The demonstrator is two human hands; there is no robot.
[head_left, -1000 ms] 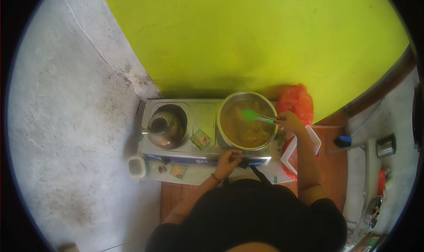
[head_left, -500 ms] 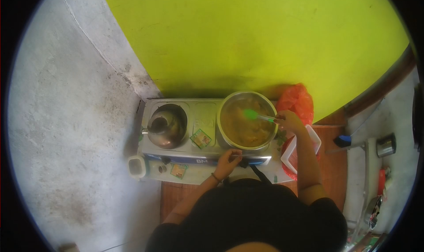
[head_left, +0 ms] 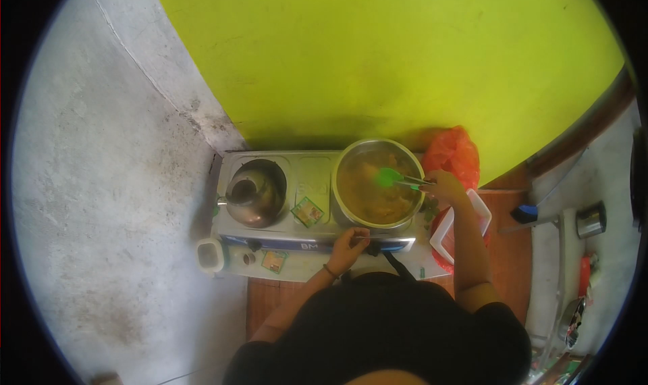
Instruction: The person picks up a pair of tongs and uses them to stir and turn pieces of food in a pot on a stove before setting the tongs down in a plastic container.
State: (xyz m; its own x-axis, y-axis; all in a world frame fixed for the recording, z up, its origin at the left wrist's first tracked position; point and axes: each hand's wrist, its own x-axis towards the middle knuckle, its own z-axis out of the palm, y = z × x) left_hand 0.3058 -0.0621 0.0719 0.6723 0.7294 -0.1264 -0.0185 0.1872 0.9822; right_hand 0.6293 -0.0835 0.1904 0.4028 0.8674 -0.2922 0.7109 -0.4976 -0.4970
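My right hand (head_left: 442,186) is closed round the metal handle of green-tipped tongs (head_left: 389,177). Their green end is over or in the brownish, steaming liquid (head_left: 368,192) of a large metal pot (head_left: 339,213), where pieces of food show at the surface. The pot stands on the right side of a two-burner gas stove (head_left: 317,233). At the stove's front edge, just below the pot, my left hand (head_left: 347,248) has its fingers pinched together. Whatever lies between them, if anything, is too small to tell. A dark stove knob (head_left: 373,248) is right beside this hand.
A metal kettle (head_left: 253,206) stands on the left burner. Small green packets (head_left: 308,212) lie on the stove and in front of it. A white tub (head_left: 210,256) is at the left, a red plastic bag (head_left: 453,157) and white basket (head_left: 442,233) at the right.
The green tip of the tongs has shifted slightly right and down over the pot, and both metal arms now show apart. My left hand has stayed in place.
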